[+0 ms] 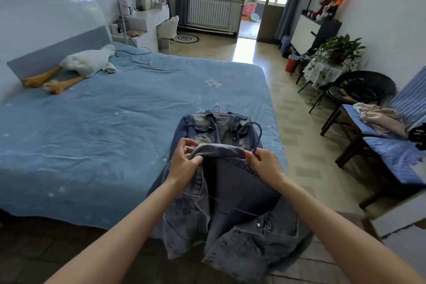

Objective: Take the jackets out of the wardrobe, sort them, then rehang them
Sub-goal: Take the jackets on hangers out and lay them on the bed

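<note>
A person's two bare arms reach forward over the foot of a bed (96, 127) covered in a blue spread. The left hand (184, 163) grips the collar edge of a denim jacket (230, 226) held up in front, its hem hanging toward 6 o'clock. The right hand (265, 163) pinches the hook of a dark hanger (257, 136) at the same collar. A second denim jacket (207, 127) lies flat on the bed just beyond, on a hanger of its own. At 10 o'clock a white plush goose (87, 64) rests by the headboard. At 12 o'clock a balcony door (251, 7) stands open. At 3 o'clock sits a blue striped bench (391, 157) with cloth piled on it.
</note>
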